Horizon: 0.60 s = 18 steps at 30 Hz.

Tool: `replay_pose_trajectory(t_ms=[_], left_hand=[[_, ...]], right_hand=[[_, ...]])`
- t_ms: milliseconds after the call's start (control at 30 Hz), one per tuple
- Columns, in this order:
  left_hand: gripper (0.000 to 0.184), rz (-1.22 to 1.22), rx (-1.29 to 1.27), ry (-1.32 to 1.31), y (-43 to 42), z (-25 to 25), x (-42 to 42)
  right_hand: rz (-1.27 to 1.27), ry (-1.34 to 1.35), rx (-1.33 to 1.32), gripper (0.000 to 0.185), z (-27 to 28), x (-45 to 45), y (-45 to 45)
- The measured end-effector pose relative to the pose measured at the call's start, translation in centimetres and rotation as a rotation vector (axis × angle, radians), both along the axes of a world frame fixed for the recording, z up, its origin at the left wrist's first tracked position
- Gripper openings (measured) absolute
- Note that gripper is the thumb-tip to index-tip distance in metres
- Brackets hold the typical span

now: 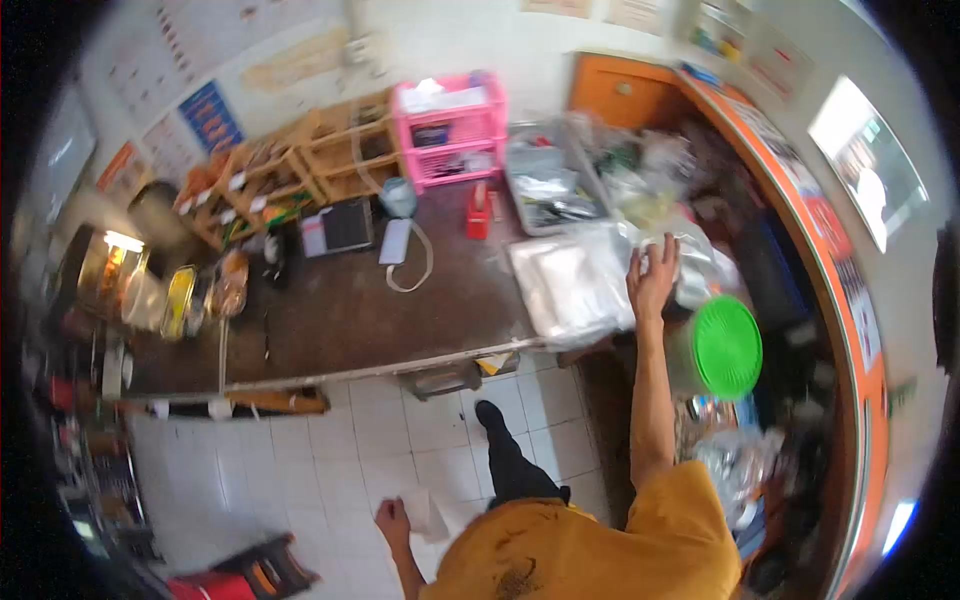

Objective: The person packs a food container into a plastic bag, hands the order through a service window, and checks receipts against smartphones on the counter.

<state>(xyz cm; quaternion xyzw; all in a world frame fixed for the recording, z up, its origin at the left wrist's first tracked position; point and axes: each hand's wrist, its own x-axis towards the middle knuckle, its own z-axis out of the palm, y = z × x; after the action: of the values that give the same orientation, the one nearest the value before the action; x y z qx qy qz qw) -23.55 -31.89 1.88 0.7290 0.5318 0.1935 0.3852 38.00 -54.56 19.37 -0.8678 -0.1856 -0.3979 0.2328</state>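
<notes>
My right hand [654, 275] reaches forward with its fingers spread, over clear plastic bags [705, 265] at the right end of the counter. Just left of it lies a stack of white plastic bags [570, 280]. A tub with a green lid [728, 347] stands to the right of my forearm. Low by my side, my left hand [393, 517] is closed on a thin white sheet [428, 515], paper or a flat bag; I cannot tell which.
A grey tray [562, 180] of small items sits behind the bags. Along the dark counter [400, 315] are a red tape dispenser [478, 212], a phone on a cable [396, 243], a pink drawer rack [451, 133] and wooden racks [350, 150]. A red-and-black object [245, 575] lies on the tiled floor.
</notes>
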Motion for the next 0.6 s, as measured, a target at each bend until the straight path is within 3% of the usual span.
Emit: replay_pose_trajectory(t_ms=[67,133,167,200,233,300,367,433,467,533,567,600], left_hand=[[0.022,0.05,-0.129,-0.087,2.5,3.8,4.9],[0.017,0.139,-0.214,-0.292,3.6,7.2,8.3],[0.016,0.173,-0.228,-0.463,4.6,9.5,10.9],[0.013,0.162,-0.275,-0.525,5.7,10.9,12.3],[0.011,0.147,-0.324,-0.586,6.5,12.1,13.2],[0.009,0.066,-0.308,-0.603,8.3,14.7,14.6],[0.007,-0.027,-0.343,-0.623,10.2,17.5,16.2],[0.009,-0.156,-0.442,-0.64,12.5,20.8,18.1],[0.011,-0.267,-0.462,-0.649,13.5,21.9,19.4],[0.016,-0.489,-0.437,-0.606,15.6,24.4,22.7],[0.018,-0.592,-0.392,-0.545,16.2,26.0,24.2],[0.02,-0.689,-0.346,-0.483,16.9,27.6,25.0]], right_hand=[[0.069,0.106,-0.171,0.027,-7.7,8.5,6.0],[0.12,0.401,-0.257,0.026,-18.1,12.2,9.6],[0.23,0.747,-0.363,0.035,-22.3,13.8,10.3],[0.494,0.706,-0.414,0.052,-32.4,18.1,9.4],[0.362,0.648,-0.422,0.063,-27.3,15.1,11.0],[0.325,1.094,-0.341,0.06,-22.8,16.1,13.0],[0.22,0.921,-0.482,0.049,-17.1,14.7,14.9],[0.598,0.566,-0.272,0.047,-7.8,8.9,19.2],[0.849,0.797,-0.072,0.047,-2.4,4.5,22.2],[1.432,1.379,0.117,0.061,2.8,-3.2,26.5],[1.768,1.189,-0.047,0.063,6.8,-6.8,28.7],[1.924,1.387,-0.047,0.055,7.1,-10.1,30.4]])
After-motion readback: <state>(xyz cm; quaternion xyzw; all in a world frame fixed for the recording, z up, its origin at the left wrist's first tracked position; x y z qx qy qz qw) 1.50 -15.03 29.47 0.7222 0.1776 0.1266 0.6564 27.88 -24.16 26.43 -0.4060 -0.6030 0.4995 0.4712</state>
